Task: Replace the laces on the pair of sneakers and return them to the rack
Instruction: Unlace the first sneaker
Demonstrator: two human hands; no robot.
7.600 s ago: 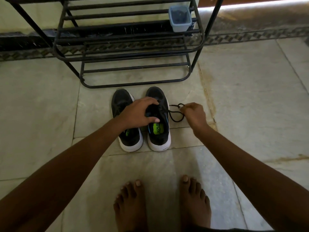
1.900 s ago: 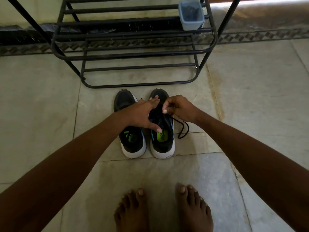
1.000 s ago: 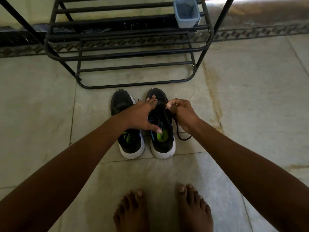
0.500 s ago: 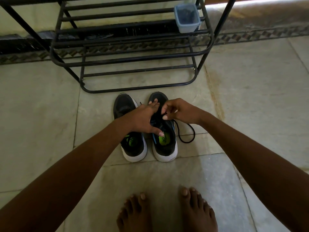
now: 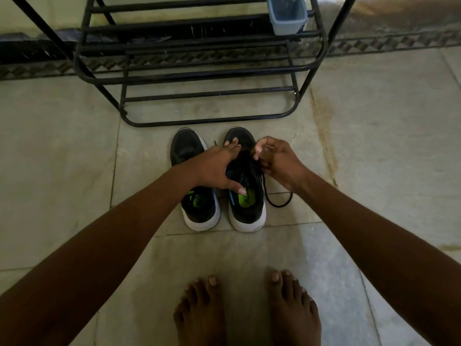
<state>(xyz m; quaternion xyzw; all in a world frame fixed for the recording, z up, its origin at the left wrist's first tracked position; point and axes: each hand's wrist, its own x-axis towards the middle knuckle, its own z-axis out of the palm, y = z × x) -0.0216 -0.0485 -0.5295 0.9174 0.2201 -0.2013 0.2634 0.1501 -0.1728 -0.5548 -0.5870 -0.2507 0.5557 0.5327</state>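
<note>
Floor: R hand (image 5: 279,161) fingers pinch lace (image 5: 277,202) by sneaker (image 5: 245,196), L hand (image 5: 214,168) steadying.

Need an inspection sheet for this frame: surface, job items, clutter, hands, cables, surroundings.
Surface: pale tiled floor, stained streak on the right.
Job's things: two black sneakers side by side on the floor before the rack, toes toward it; black lace loops onto the floor beside the right sneaker.
Clutter: blue-grey tub on a rack shelf.
Grippers: left hand rests on the right sneaker, fingers straight, thumb at its opening; right hand pinches the lace.
Cables: nothing seen.
Surroundings: patterned border along the wall; bare feet at the bottom.
</note>
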